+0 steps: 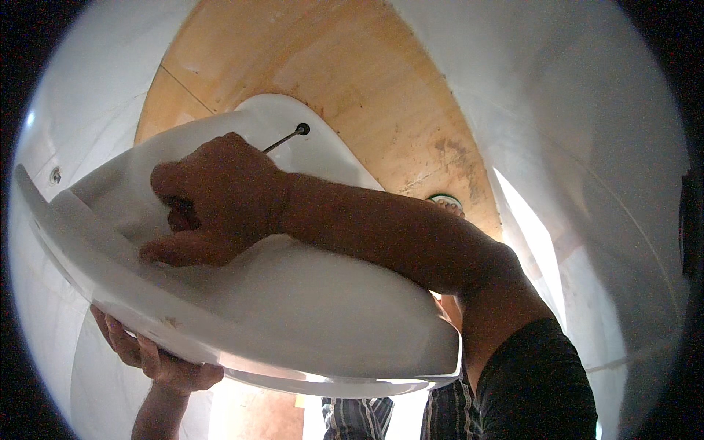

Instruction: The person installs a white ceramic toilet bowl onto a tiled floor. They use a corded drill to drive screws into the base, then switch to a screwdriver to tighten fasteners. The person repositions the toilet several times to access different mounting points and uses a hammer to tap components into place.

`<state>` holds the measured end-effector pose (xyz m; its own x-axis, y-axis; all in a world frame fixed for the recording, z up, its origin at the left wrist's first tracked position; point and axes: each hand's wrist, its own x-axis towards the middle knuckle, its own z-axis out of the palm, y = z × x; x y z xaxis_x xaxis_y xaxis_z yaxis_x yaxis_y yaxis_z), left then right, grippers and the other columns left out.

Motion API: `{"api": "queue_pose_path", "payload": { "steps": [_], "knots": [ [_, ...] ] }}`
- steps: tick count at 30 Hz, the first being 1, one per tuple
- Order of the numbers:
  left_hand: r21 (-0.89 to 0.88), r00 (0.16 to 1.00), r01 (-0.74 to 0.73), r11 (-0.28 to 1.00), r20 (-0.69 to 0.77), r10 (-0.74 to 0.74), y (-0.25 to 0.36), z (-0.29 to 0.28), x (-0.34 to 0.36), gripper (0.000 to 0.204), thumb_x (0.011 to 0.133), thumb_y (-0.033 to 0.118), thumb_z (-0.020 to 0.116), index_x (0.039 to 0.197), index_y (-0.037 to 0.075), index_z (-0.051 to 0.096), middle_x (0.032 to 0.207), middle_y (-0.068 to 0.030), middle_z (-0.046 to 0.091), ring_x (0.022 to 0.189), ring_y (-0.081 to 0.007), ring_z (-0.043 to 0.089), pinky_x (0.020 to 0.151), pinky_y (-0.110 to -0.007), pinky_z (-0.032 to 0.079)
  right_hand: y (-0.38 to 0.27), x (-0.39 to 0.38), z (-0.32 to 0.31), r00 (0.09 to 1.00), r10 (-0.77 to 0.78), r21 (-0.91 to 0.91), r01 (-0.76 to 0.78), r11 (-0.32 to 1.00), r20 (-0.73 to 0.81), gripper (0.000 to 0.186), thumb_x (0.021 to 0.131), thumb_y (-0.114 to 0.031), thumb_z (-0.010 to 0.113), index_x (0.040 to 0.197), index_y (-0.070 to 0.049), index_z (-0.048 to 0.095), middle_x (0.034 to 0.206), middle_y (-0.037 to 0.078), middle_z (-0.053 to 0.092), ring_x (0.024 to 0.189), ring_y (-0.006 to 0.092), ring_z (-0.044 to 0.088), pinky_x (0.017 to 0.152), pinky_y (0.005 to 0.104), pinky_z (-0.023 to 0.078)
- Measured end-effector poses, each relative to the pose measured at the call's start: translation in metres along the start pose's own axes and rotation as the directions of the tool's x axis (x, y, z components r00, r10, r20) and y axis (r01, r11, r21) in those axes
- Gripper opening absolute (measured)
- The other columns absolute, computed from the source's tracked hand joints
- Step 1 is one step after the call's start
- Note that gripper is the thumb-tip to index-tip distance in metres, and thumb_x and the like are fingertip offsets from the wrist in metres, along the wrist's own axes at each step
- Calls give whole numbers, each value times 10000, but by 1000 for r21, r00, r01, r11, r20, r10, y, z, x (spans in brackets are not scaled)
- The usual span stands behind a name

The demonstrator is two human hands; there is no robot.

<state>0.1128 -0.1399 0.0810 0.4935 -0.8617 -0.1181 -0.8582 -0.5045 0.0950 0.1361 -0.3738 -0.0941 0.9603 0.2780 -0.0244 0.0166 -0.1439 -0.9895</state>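
Observation:
A white ceramic washbasin [352, 308] fills the middle, tilted, with its broad curved rim toward the lower left. From below, my left hand [158, 359] grips this rim, its fingers bent against the outer side. My right arm reaches across from the right. My right hand [220, 198] is inside the bowl, fingers curled and thumb stretched along the surface. A thin metal rod [282, 139] runs from behind that hand to a round dark spot [303, 129] on the basin's narrow far end. The fingers hide the rod's near part, where they seem closed around it.
Beyond the basin lies a tan, stained floor [411, 95]. Pale walls [579, 183] curve up on both sides. A small round metal fitting [56, 175] is on the left one. A foot in a sandal [446, 202] shows past my forearm; striped trousers [359, 418] appear below the rim.

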Motion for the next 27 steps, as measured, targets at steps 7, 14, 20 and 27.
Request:
{"api": "queue_pose_path", "payload": {
  "steps": [7, 14, 20, 27],
  "knots": [
    [51, 999, 24, 998, 29, -26, 3, -3, 0, 960, 921, 707, 444, 1641, 133, 174, 1625, -321, 210, 1475, -570, 234, 1169, -730, 212, 21, -2, -2, 882, -242, -165, 190, 968, -404, 335, 897, -359, 665, 910, -26, 637, 880, 173, 616, 830, 364, 656, 661, 534, 540],
    [23, 995, 82, 996, 58, -83, 4, -9, -5, 1000, 873, 731, 536, 1631, 186, 180, 1609, -309, 175, 1476, -562, 219, 1150, -757, 237, 9, -9, -12, 973, 72, 200, -28, 979, -220, 313, 817, -312, 729, 906, -24, 646, 838, 228, 656, 883, 392, 687, 770, 523, 547],
    [7, 996, 56, 998, 61, -57, 1, -7, -5, 973, 882, 703, 537, 1619, 163, 201, 1610, -307, 179, 1480, -553, 222, 1156, -748, 235, 21, 1, -21, 938, -224, 163, 185, 969, 265, 362, 748, -383, 796, 876, -59, 696, 867, 175, 717, 824, 380, 706, 765, 483, 555],
    [81, 999, -11, 997, 38, 8, -3, -5, -2, 1009, 913, 765, 425, 1641, 112, 178, 1625, -303, 262, 1496, -548, 216, 1206, -686, 170, 32, -12, -88, 941, 281, 347, -204, 915, -188, 289, 794, -328, 771, 928, -75, 728, 885, 143, 742, 807, 308, 708, 762, 430, 566]
  ]
}}
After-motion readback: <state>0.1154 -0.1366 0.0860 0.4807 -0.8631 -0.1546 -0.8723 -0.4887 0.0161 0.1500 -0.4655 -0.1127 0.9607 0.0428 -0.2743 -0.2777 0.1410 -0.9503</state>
